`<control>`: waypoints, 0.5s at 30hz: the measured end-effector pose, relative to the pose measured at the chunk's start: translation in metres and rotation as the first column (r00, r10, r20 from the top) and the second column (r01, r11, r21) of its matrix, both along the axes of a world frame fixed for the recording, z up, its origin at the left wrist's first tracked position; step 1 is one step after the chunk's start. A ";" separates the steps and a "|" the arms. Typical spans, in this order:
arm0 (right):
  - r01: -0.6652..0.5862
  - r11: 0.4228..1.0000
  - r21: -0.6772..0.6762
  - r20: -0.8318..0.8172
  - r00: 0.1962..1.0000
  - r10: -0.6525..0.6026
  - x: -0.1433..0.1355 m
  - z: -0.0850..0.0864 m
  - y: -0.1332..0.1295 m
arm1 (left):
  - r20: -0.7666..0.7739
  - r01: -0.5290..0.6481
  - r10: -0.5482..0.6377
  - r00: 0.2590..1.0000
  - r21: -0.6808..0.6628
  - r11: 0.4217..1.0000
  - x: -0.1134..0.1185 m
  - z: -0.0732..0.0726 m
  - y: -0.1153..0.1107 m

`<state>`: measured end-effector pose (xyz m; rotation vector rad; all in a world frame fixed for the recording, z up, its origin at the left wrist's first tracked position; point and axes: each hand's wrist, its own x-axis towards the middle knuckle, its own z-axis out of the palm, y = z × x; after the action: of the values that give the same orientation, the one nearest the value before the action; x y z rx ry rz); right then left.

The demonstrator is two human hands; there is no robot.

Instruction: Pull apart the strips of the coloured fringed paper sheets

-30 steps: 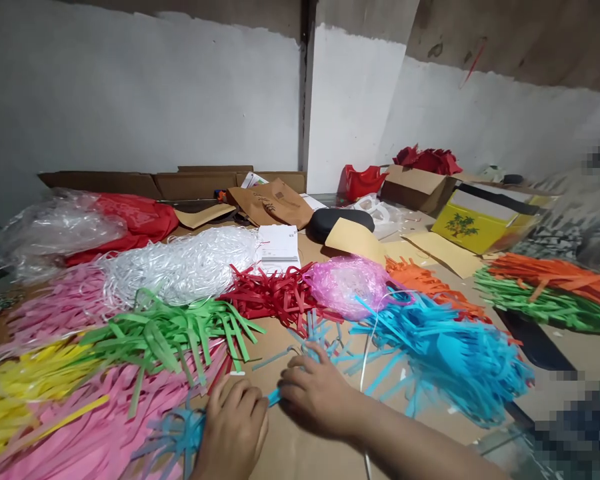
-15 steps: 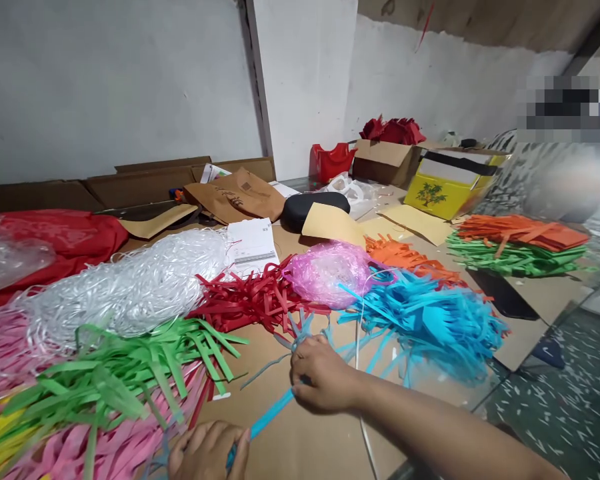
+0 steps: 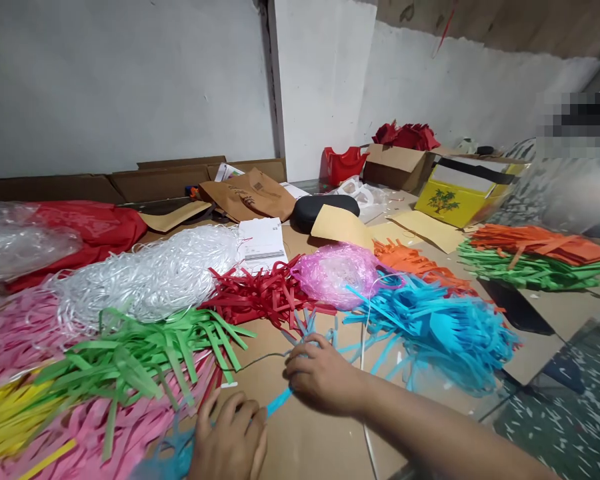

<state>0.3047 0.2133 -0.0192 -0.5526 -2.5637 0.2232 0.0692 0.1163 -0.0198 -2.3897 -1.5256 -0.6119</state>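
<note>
A twisted light-blue strip [image 3: 279, 403] stretches between my two hands over the cardboard. My left hand [image 3: 230, 437], at the bottom centre, is curled over its near end; blue fringe [image 3: 173, 450] spreads out left of the fingers. At the far end my right hand [image 3: 320, 373] is closed around the strip, and pale-blue fringe ends [image 3: 307, 325] stick out beyond its knuckles. What lies inside either palm is hidden. A large pile of blue fringed strips [image 3: 440, 330] lies right of my right hand.
Green fringe [image 3: 145, 360], pink strips [image 3: 115, 427] and a white string bundle [image 3: 150, 273] lie left. Red strips [image 3: 267, 293] and a pink plastic-wrapped bundle [image 3: 335, 273] lie ahead. A white cord [image 3: 365, 373] passes under my right forearm. A person sits at the far right.
My left hand has moved up and right, nearer my right hand, shortening the visible strip between them. Its fingers look less tightly curled. The view has shifted slightly left.
</note>
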 end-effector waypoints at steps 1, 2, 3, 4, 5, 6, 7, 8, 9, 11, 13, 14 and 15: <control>0.009 0.999 -0.035 -0.016 1.000 -0.010 -0.001 0.000 0.000 | 0.033 -0.011 0.011 0.999 -0.011 1.000 0.003 0.001 0.002; 0.018 0.997 -0.074 -0.031 0.999 -0.020 -0.002 0.000 -0.001 | 0.069 -0.014 0.015 0.998 -0.017 1.000 0.005 0.002 0.004; 0.034 0.994 -0.105 -0.043 0.998 -0.038 -0.003 0.000 -0.002 | 0.104 -0.013 0.015 0.994 -0.016 1.000 0.006 0.002 0.006; 0.051 0.992 -0.117 -0.047 0.997 -0.057 -0.003 0.001 -0.003 | 0.136 -0.012 0.013 0.991 -0.012 1.000 0.007 0.000 0.007; 0.065 0.992 -0.108 -0.041 0.997 -0.070 -0.004 0.001 -0.005 | 0.164 -0.014 0.014 0.986 -0.005 1.000 0.008 -0.002 0.007; 0.073 0.994 -0.077 -0.033 0.997 -0.075 -0.005 0.002 -0.007 | 0.181 -0.014 0.013 0.983 0.007 1.000 0.008 -0.004 0.007; 0.068 0.997 -0.024 -0.027 0.997 -0.069 -0.006 0.002 -0.009 | 0.190 -0.018 0.012 0.982 0.029 0.999 0.008 -0.008 0.006; 0.053 0.998 0.042 -0.016 0.998 -0.053 -0.007 0.002 -0.011 | 0.189 -0.021 0.013 0.982 0.043 0.999 0.007 -0.011 0.005; 0.035 0.994 0.107 0.000 0.999 -0.035 -0.007 0.001 -0.013 | 0.182 -0.019 0.008 0.983 0.055 0.998 0.005 -0.015 0.004; 0.013 0.984 0.176 0.021 1.000 -0.017 -0.007 -0.002 -0.012 | 0.170 -0.014 0.003 0.985 0.065 0.998 -0.002 -0.020 0.001; 0.022 0.994 0.111 0.011 1.000 -0.023 -0.002 -0.007 -0.008 | 0.121 0.040 -0.046 0.992 0.051 0.998 -0.014 -0.022 0.000; 0.036 0.999 0.037 -0.006 0.999 -0.035 0.000 -0.010 -0.006 | 0.082 0.075 -0.079 0.994 0.041 0.996 -0.021 -0.022 0.000; 0.055 0.997 -0.051 -0.030 0.998 -0.056 0.003 -0.013 -0.003 | 0.045 0.104 -0.105 0.993 0.033 0.994 -0.027 -0.023 0.001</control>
<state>0.3077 0.2104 -0.0323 -0.6333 -2.5141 0.2755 0.0417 0.1175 -0.0424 -2.4610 -1.4054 -0.7123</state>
